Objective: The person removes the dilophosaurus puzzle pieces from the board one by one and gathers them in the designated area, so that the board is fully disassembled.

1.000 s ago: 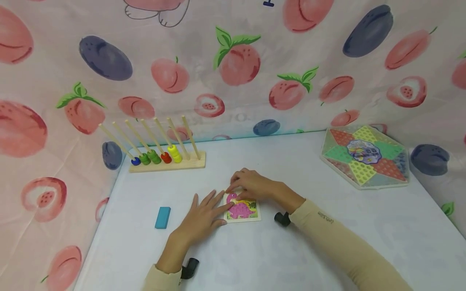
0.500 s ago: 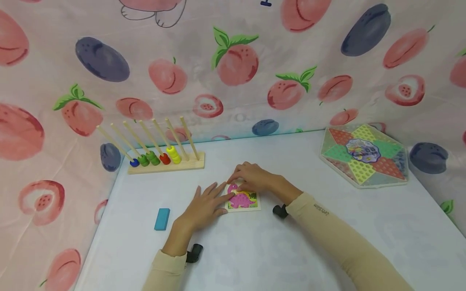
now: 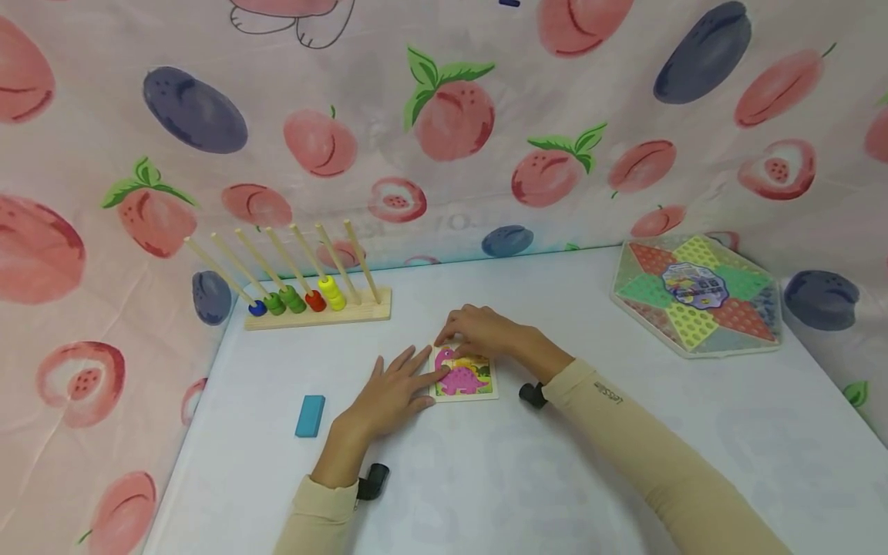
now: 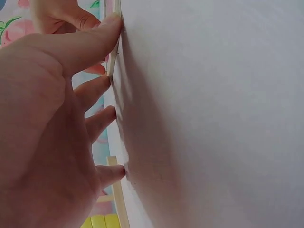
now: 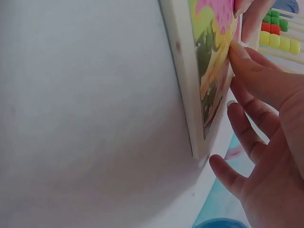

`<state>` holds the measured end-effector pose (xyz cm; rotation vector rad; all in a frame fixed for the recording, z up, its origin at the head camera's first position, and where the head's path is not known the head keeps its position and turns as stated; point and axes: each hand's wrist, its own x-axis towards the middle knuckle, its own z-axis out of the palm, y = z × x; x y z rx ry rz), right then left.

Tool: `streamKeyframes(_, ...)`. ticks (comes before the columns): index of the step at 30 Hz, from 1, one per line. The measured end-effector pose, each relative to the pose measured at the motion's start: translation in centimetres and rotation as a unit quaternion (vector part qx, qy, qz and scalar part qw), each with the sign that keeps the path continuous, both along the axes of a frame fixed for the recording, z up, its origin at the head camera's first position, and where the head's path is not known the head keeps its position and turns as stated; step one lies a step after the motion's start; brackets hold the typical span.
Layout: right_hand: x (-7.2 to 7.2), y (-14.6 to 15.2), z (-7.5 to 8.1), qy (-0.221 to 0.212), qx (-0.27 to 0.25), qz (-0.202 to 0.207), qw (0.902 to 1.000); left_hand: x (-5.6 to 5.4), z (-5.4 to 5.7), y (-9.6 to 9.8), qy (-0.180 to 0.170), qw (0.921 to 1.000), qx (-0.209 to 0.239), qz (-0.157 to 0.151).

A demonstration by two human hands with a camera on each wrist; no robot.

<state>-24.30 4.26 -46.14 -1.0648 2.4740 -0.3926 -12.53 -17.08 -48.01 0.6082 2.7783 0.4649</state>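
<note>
A small square dinosaur jigsaw puzzle in a pale wooden frame lies on the white table, a pink dinosaur on its face. My left hand rests at its left side with fingers spread and straight. Its index fingertip touches the picture, and the thumb is against the frame's near edge. From the far side my right hand holds the puzzle with bent fingers, its thumb on the picture. That hand hides the puzzle's upper right part. The right fingertips at the far edge are partly hidden.
Left of my left hand lies a blue block. A wooden bead counting rack with upright pegs stands at the back left. A hexagonal game box lies at the back right. Fruit-print cloth hangs behind the table.
Both hands and the puzzle have shifted a little away from me, mostly between the first two frames. Since half a second ago the hands have hardly moved.
</note>
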Motion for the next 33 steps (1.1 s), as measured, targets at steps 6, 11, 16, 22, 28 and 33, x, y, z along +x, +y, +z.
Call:
streamKeyframes(6, -0.1, -0.16, -0.48, 0.003, -0.003, -0.002, 1.0, 0.12, 0.08, 0.03, -0.003, 1.0, 0.004, 0.0)
streamKeyframes(11, 0.2, -0.28, -0.19, 0.014, -0.013, 0.008, 0.9998, 0.18, 0.17, 0.04, -0.004, 1.0, 0.004, 0.001)
streamKeyframes(16, 0.34, -0.45, 0.14, 0.016, -0.017, 0.008, 0.9997, 0.18, 0.14, 0.07, -0.01, 0.9999, 0.004, 0.003)
streamKeyframes(22, 0.27, -0.61, -0.03, -0.007, -0.019, -0.015, 0.9997, 0.15, 0.16, 0.1, -0.012, 0.9999, 0.008, 0.003)
streamKeyframes(28, 0.19, -0.69, -0.26, -0.03, -0.033, -0.03, 0.9986, 0.1, 0.36, 0.06, -0.014, 0.9999, 0.009, 0.004)
streamKeyframes(33, 0.1, -0.6, -0.51, -0.04, -0.062, -0.034, 0.9967, 0.06, 0.41, 0.02, -0.013, 0.9998, 0.012, 0.002)
